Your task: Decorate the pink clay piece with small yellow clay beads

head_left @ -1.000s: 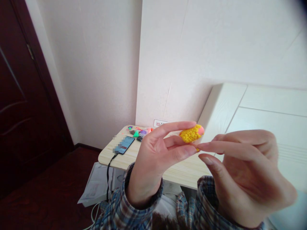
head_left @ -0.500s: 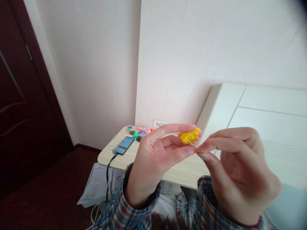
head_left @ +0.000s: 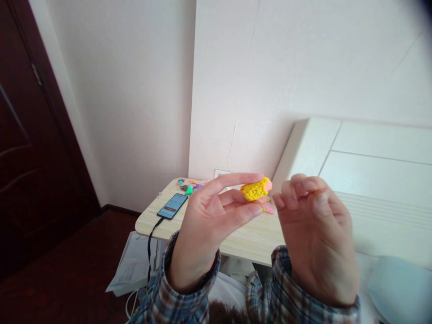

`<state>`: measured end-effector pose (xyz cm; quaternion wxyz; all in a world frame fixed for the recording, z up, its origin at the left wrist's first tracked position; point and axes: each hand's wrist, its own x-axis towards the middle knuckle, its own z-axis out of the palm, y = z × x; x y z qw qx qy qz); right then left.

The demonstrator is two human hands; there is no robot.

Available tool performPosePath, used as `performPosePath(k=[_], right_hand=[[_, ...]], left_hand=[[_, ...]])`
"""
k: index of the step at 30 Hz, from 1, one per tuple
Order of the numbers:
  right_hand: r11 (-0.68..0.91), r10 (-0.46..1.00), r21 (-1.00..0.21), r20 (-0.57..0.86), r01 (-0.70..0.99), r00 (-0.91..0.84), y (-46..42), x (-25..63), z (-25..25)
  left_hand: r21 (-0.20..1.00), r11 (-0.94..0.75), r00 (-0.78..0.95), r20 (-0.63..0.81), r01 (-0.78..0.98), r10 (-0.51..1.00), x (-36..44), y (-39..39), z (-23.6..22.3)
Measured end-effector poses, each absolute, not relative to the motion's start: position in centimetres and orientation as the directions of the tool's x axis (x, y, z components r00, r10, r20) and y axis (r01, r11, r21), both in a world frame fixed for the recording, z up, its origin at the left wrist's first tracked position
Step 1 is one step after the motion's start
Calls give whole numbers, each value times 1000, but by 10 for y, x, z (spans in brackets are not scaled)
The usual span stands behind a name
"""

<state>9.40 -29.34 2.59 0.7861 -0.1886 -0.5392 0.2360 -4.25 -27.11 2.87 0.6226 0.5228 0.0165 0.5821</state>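
Observation:
My left hand [head_left: 216, 216] is closed around a small yellow lump of modelling clay [head_left: 255, 189] with a beaded, corn-like surface. A smooth pink end [head_left: 268, 185] sticks out of the lump on its right. The index finger lies along its top, and the thumb is below it. My right hand [head_left: 319, 234] is raised to the right, apart from the lump. Its thumb and index finger pinch a tiny orange bit [head_left: 316, 192], apparently clay. The other fingers are curled.
On the wooden table [head_left: 249, 238] lie a phone [head_left: 172, 205] with a black cable and several coloured clay pieces [head_left: 189, 190]. Pink bits [head_left: 268, 209] show just beyond my left thumb. A white headboard [head_left: 374, 162] stands at the right, and papers [head_left: 131, 261] are below the table.
My right hand has moved away from my left fingertips, turning palm toward me, with the orange bit in its pinch. The yellow lump has shifted slightly left with my left hand.

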Motion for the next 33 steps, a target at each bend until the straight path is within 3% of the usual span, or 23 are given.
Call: performPosePath(k=[6, 13, 20, 26, 33], right_hand=[[754, 652, -560, 704, -345, 282, -287, 95, 23], [749, 655, -551, 698, -368, 290, -286, 96, 24], [790, 612, -558, 744, -255, 267, -289, 95, 24], [841, 535, -531, 784, -105, 314, -296, 91, 24], [833, 528, -550, 821, 56, 216, -305, 88, 26]], left_hand=[[658, -251, 293, 600, -710, 744, -43, -270, 28], [670, -246, 287, 580, -700, 762, -44, -270, 28], [689, -241, 297, 565, -684, 770, -44, -270, 28], [704, -175, 431, 591, -688, 682, -46, -270, 25], [717, -127, 486, 581, -685, 653, -47, -270, 23]])
